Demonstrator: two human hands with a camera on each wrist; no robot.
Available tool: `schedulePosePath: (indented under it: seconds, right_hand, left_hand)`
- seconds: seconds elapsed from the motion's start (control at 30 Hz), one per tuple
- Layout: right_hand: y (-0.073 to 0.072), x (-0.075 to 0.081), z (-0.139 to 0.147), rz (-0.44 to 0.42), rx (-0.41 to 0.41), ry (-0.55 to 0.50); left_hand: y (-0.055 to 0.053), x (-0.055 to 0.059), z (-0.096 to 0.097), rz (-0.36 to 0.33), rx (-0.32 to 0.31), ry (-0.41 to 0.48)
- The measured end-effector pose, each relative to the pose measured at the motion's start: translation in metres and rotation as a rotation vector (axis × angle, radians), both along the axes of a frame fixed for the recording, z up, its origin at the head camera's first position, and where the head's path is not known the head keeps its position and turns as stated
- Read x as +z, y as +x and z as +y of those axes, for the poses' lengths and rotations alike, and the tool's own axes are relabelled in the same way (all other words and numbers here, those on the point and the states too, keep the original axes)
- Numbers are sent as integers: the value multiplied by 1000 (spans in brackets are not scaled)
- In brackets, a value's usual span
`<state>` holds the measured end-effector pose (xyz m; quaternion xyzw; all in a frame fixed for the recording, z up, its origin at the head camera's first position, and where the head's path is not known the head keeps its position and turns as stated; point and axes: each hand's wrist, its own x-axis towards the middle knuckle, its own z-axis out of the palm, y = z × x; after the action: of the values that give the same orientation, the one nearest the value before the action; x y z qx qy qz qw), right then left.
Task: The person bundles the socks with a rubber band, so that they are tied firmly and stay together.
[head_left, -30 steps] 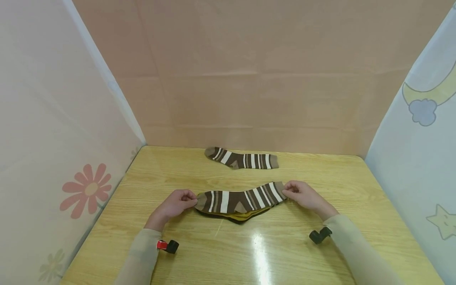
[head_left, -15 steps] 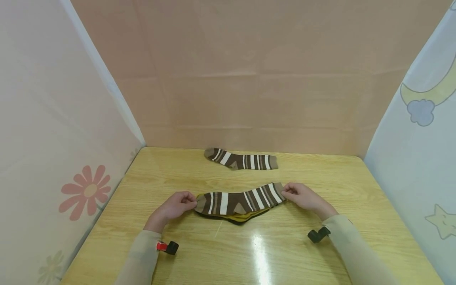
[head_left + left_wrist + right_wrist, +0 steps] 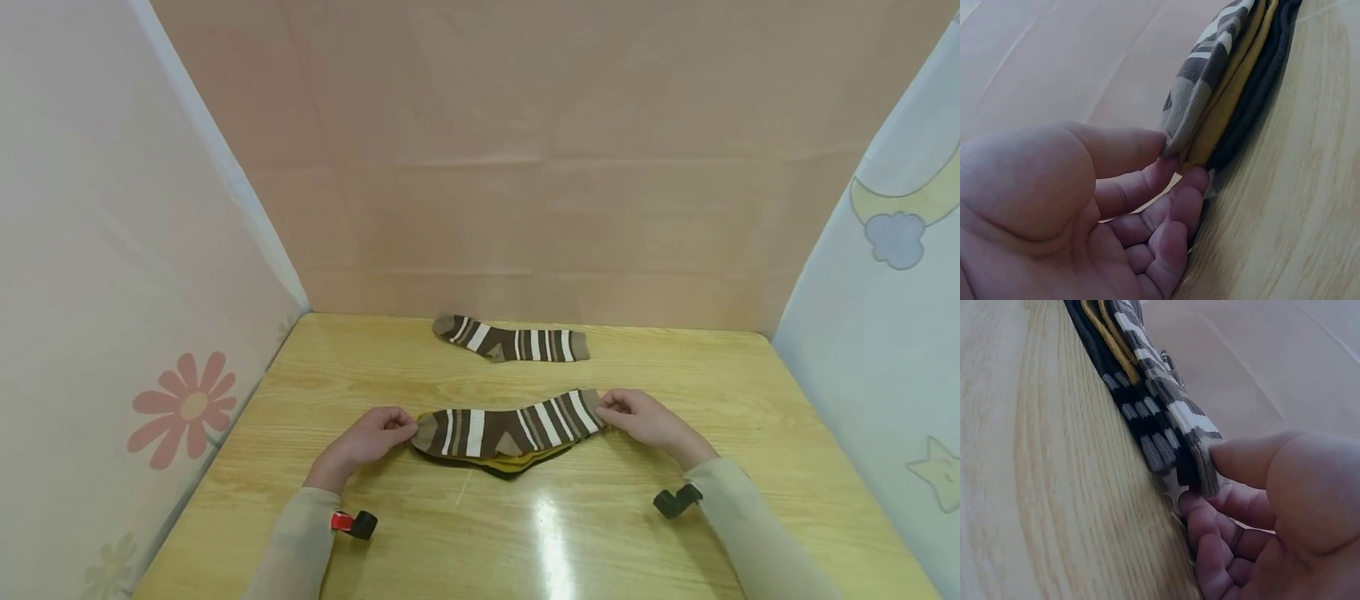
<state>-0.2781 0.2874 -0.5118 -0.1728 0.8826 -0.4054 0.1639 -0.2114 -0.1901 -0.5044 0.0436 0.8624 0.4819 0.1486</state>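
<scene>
A brown sock with white stripes (image 3: 491, 432) lies on top of a stack of socks, its toe to the left. Mustard-yellow socks (image 3: 1215, 125) and dark socks (image 3: 1252, 103) show beneath it; the lower ones are mostly covered. My left hand (image 3: 375, 434) pinches the striped sock's tan toe between thumb and index finger, other fingers curled near the layers below. At the opposite end, my right hand (image 3: 641, 417) pinches the tan cuff. Grey-and-black striped cuffs (image 3: 1141, 425) sit under that cuff in the right wrist view.
A second brown striped sock (image 3: 513, 340) lies flat near the back of the wooden table (image 3: 450, 542). Behind it rises a plain pinkish backdrop (image 3: 525, 167). Printed white sheets (image 3: 90, 250) flank the table on both sides.
The head view has shifted slightly. Both hands keep their hold on the two ends of the striped sock, and the socks lie as before.
</scene>
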Motion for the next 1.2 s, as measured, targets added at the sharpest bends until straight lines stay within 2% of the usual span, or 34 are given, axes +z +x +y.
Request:
schedulePosePath:
  seconds: [0.23, 0.4, 0.6, 0.73, 0.9, 1.03, 1.2]
  right_hand:
    - [-2, 3, -2, 0, -12, 10]
    - [-4, 5, -2, -3, -35, 10]
    - [-11, 7, 0, 4, -50, 0]
    - [-17, 9, 0, 17, -68, -13]
    - [-28, 8, 1, 79, -101, 11]
    - [-35, 6, 0, 104, -144, 39]
    - [-44, 5, -3, 133, -175, 48]
  left_hand:
    - [-4, 3, -3, -35, -53, 23]
    - [-12, 7, -6, -87, -37, 40]
    - [-35, 8, -13, -76, 36, -10]
    - [-54, 8, -14, -63, 70, 9]
    - [-75, 8, -9, -41, 109, 40]
    - [-89, 7, -5, -42, 143, 49]
    - [-100, 6, 0, -42, 182, 36]
